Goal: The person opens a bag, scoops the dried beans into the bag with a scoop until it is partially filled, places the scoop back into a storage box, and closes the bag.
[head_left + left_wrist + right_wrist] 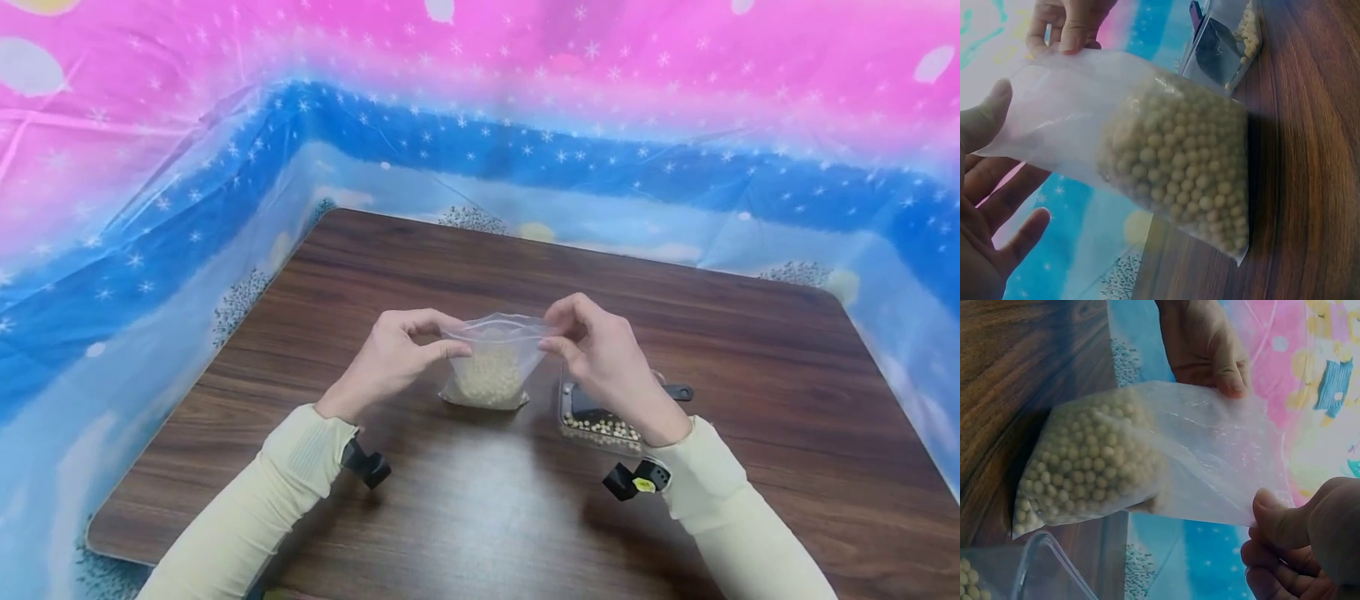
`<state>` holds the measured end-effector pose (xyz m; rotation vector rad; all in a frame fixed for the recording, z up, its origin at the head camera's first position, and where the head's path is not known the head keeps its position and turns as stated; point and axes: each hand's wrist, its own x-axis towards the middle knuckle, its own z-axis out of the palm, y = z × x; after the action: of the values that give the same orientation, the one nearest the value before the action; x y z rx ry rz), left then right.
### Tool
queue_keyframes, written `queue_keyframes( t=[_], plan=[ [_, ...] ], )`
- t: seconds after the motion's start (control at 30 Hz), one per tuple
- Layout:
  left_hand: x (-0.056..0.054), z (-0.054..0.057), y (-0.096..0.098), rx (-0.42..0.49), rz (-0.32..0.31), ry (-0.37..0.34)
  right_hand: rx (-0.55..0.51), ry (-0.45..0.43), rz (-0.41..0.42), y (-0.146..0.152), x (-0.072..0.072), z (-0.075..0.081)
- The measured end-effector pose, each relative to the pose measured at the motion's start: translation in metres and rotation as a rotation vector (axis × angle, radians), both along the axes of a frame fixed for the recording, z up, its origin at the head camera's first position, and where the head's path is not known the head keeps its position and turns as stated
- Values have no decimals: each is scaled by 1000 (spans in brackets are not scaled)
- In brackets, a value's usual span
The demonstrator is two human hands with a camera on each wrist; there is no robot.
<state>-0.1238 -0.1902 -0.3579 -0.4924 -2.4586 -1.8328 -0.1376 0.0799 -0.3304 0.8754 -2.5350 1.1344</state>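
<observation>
A clear zip-top plastic bag (491, 375) stands upright on the table, its lower part full of pale round beans (1179, 169). At the bag's top left corner, my left hand (386, 354) pinches the plastic between thumb and fingers. My right hand (600, 354) pinches the opposite top corner, so the mouth is stretched between both hands. In the right wrist view the right thumb (1279, 515) presses on the bag's edge, with the other fingers curled behind it. The upper half of the bag holds no beans.
Right of the bag, partly hidden under my right forearm, sits a clear plastic container (592, 437) with loose beans and a dark scoop (588, 404) whose handle sticks out to the right. The brown wooden table (337, 275) is bordered by a pink and blue patterned cloth (480, 150).
</observation>
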Motion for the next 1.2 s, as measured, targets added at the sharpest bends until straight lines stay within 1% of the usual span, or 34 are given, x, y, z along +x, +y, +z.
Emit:
queue_keyframes(
  t=[0.13, 0.2, 0.27, 0.37, 0.5, 0.57, 0.63, 0.7, 0.77, 0.87, 0.93, 0.97, 1.03, 1.1, 1.2],
  plan=[
    [1, 0, 0, 39, 27, -5, 34, -33, -15, 3, 0, 0],
    [1, -1, 0, 33, 41, 11, 60, -36, -16, 4, 1, 0],
    [1, -1, 1, 2, 56, 35, 78, -39, -24, 5, 1, 0],
    [0, -1, 2, -64, 74, 104, 83, -38, -46, 6, 3, -1],
    [-3, -1, 4, -121, 81, 242, 67, 6, -87, 4, 6, -3],
    [-4, -1, 4, -135, 75, 299, 60, 34, -99, 2, 7, -3],
    [-4, -1, 5, -151, 65, 331, 64, 60, -97, 0, 9, -4],
    [-4, -1, 5, -168, 52, 326, 78, 74, -85, 1, 10, -3],
    [-4, -1, 4, -169, 36, 301, 106, 73, -67, 1, 10, -1],
    [-5, 0, 4, -151, 6, 261, 149, 28, -24, 2, 7, 3],
    [-6, 1, 6, -136, -24, 262, 162, -12, 9, 0, 4, 6],
    [-8, 2, 7, -130, -41, 274, 161, -28, 20, -2, 2, 6],
    [-9, 6, 12, -133, -65, 318, 148, -49, 33, -4, -1, 7],
    [-6, 15, 18, -130, -87, 367, 129, -50, 31, -6, -2, 6],
    [-8, 15, 21, -148, -89, 437, 120, -29, 22, -10, -2, 4]
  ],
)
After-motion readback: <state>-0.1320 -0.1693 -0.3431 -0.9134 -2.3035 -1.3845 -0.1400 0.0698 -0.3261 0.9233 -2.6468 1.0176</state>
